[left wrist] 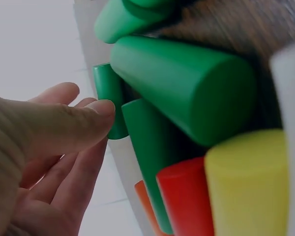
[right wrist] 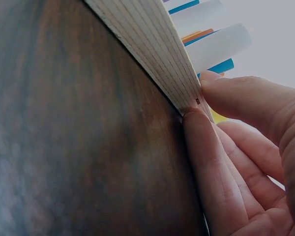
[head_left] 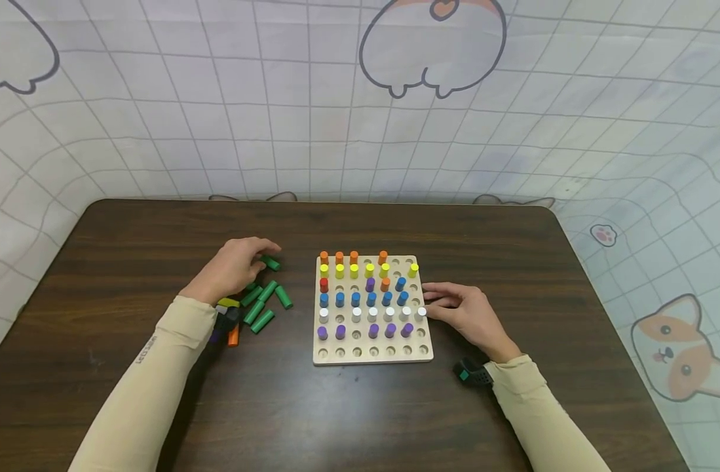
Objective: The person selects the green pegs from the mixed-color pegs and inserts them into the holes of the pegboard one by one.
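Now the left hand [head_left: 232,267] is at a green peg [head_left: 270,263], the right hand [head_left: 468,316] at the pegboard [head_left: 331,357].
Left of the board, thumb and fingers stand narrowly about that peg; whether they pinch it, I cannot tell. Loose green pegs [head_left: 262,321] lie just beside this hand, an orange peg [head_left: 233,336] near its wrist. The right hand, fingers relaxed, touches the board's right edge beside the white pegs [head_left: 373,314]; the board lies flat on the dark table [head_left: 513,262].
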`<state>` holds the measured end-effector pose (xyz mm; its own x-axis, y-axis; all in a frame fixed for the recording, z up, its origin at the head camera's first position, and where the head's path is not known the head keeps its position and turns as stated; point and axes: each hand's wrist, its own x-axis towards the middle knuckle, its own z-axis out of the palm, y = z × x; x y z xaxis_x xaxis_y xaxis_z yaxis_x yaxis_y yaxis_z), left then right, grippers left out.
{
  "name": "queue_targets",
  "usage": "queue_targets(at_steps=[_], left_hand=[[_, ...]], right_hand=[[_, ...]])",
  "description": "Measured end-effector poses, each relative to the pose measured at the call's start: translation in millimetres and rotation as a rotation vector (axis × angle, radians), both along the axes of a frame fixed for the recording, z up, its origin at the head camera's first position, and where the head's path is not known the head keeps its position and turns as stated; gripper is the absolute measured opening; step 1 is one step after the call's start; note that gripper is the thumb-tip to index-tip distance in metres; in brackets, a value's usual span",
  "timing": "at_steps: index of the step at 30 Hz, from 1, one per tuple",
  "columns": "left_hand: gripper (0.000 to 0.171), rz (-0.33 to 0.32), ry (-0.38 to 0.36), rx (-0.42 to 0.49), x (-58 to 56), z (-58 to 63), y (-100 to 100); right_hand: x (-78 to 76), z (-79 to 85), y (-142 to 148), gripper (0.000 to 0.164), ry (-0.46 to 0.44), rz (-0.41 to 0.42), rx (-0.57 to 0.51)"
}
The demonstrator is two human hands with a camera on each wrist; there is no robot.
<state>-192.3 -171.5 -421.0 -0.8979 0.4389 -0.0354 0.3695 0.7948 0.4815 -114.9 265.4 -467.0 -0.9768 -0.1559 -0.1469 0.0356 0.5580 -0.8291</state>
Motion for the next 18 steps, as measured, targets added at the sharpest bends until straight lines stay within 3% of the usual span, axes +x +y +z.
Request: queue_targets(at_steps=[18], left_hand=[[0.035, -0.047, 0.017, -0.059, -8.0, 1.3, 5.0]], right_hand=[[0.1, 1.4, 0.7, 0.048, -0.010, 0.005, -0.001]])
